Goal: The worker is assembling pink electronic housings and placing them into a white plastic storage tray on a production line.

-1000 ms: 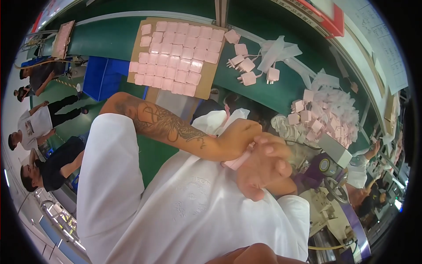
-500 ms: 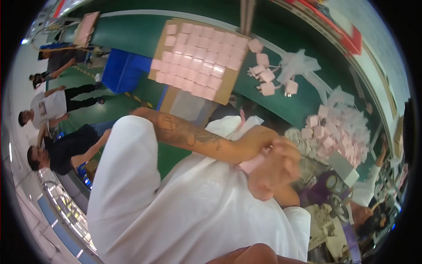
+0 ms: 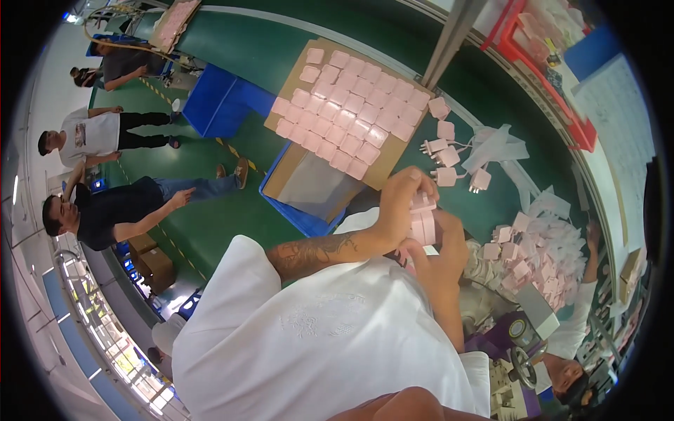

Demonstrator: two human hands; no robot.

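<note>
Between my two hands, in front of my chest, is a pink plug charger (image 3: 423,226). My left hand (image 3: 401,205), at the end of the tattooed forearm, grips its upper end with bent fingers. My right hand (image 3: 446,256) closes round its lower side, the thumb and fingers near its bottom edge. Parts of the charger are hidden by the fingers. Beyond my hands, several loose pink chargers (image 3: 444,156) with prongs and short cords lie on the green bench top.
A cardboard sheet (image 3: 298,81) bears rows of pink blocks. A heap of pink chargers and clear bags (image 3: 551,256) lies to the right, near a purple machine (image 3: 491,340) with a handwheel. Blue bins (image 3: 210,102) stand at left. Other people (image 3: 130,210) are nearby.
Both hands have moved up and away from my body, and the charger now shows between them. The view has shifted, so the bench and people sit differently in the picture.
</note>
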